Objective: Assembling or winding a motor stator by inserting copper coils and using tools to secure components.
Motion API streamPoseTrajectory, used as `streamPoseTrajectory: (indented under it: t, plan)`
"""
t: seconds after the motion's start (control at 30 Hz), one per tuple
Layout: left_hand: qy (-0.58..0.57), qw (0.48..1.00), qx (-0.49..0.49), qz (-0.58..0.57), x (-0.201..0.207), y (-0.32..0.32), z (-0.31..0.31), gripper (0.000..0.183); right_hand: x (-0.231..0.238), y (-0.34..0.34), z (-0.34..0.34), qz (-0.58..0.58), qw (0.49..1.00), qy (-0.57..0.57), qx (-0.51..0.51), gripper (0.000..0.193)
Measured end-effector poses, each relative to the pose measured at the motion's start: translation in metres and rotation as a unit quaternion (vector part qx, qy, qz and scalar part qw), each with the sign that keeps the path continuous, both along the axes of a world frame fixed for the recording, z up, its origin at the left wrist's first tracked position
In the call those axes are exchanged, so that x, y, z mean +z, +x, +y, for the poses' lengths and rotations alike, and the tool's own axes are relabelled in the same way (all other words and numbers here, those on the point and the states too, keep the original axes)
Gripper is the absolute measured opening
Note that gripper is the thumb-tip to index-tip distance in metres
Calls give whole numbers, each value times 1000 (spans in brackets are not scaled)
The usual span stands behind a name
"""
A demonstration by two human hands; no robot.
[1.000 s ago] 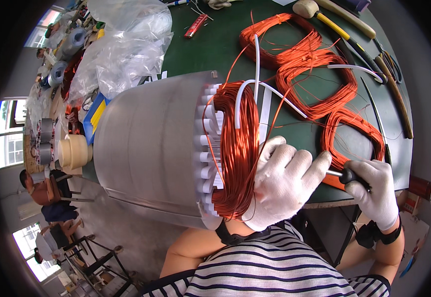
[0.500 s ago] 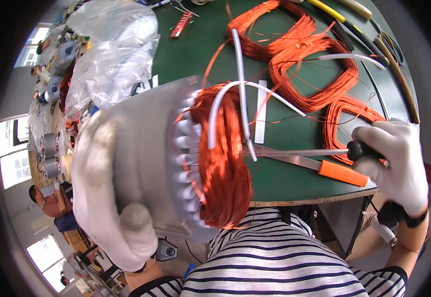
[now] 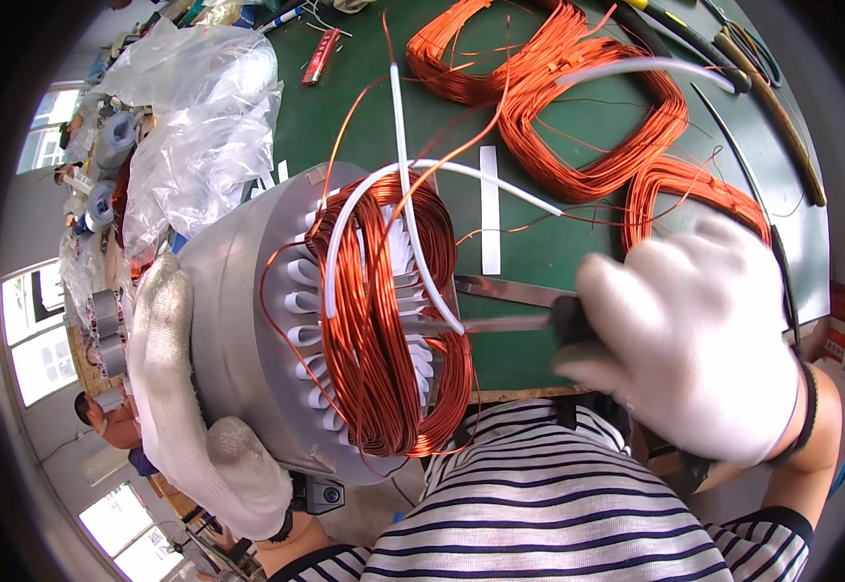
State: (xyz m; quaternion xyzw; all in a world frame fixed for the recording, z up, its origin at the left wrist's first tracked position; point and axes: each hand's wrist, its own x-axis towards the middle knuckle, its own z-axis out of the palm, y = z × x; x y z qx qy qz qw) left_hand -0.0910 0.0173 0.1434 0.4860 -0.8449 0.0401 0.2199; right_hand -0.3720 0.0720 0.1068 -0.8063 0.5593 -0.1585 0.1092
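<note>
Metal cylinder (image 3: 233,301) lay on its side by the near edge of the green table (image 3: 306,136), coil end facing right; I couldn't see what bore it. Left hand (image 3: 182,407) was spread wide round its left part, thumb toward the body. Right hand (image 3: 694,330), motion-blurred, was curled round a tool's black handle (image 3: 573,330); the shank (image 3: 510,324) ran to the copper coil (image 3: 369,349), tip lost to me, contact unclear.

Handling, my read: cylinder heavy, rigid, smooth, liable to roll or slide under gloves. Best hold was the bare outer wall, palm flat, clear of the wire. Coil looked springy as a bundle, easily scratched, so I'd have moved it whole, never by single strands. White curled strips (image 3: 304,303) seemed light and easy to crease. White tubing (image 3: 399,126) looked bendy, probably loose on its wire.
</note>
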Motion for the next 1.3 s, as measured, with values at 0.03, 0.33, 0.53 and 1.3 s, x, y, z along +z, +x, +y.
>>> streamPoseTrajectory:
  t: [0.03, 0.33, 0.53, 1.3]
  plan:
    - [5, 1000, 0, 22, -3, 0, 0, 79, 4, 9, 2, 44, 998, -53, -8, 46]
    - [10, 1000, 14, 19, 0, -8, 1, 90, -27, 31, -16, -6, 999, -34, 21, 41]
    - [-166, 982, 59, -69, -4, -18, 44, 59, -37, 26, -12, -125, 991, -46, 3, 36]
    - [37, 950, -295, 95, -112, -120, 32, 38, -55, -45, 67, -110, 986, 61, -111, 58]
